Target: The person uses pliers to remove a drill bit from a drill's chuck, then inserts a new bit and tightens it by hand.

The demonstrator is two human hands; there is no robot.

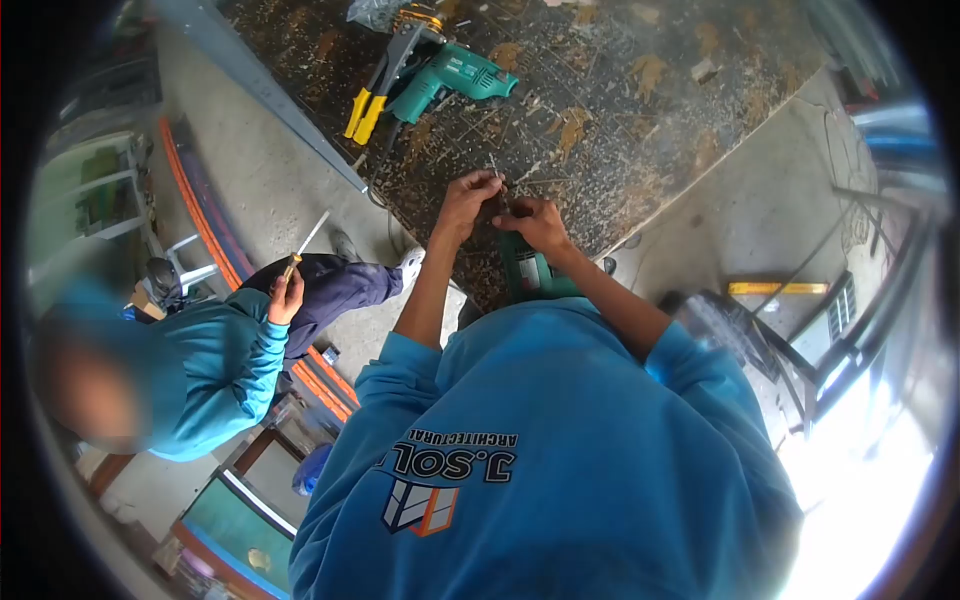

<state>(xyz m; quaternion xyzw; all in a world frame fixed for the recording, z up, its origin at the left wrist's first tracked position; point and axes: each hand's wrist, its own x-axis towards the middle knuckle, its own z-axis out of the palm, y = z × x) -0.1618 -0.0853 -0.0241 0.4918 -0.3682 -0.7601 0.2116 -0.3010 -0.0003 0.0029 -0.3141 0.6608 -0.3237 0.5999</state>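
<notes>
Both my hands are close together above the dark worktable. My left hand [466, 203] pinches a thin drill bit [493, 163], whose tip points up and away from me. Just right of it, my right hand [537, 224] has its fingers closed around the lower end of the bit, where the front of a green power drill [524, 268] lies; the fingers hide the exact contact. The drill's body sits at the near table edge, partly covered by my blue sweatshirt.
On the worktable [610, 110] lie a second green drill [460, 80] and a hand riveter [368, 112] with yellow handles. At left, a co-worker [215, 350] holds a screwdriver-like tool [296, 258]. A long metal profile [265, 95] runs beside the table. A yellow level [778, 288] is at right.
</notes>
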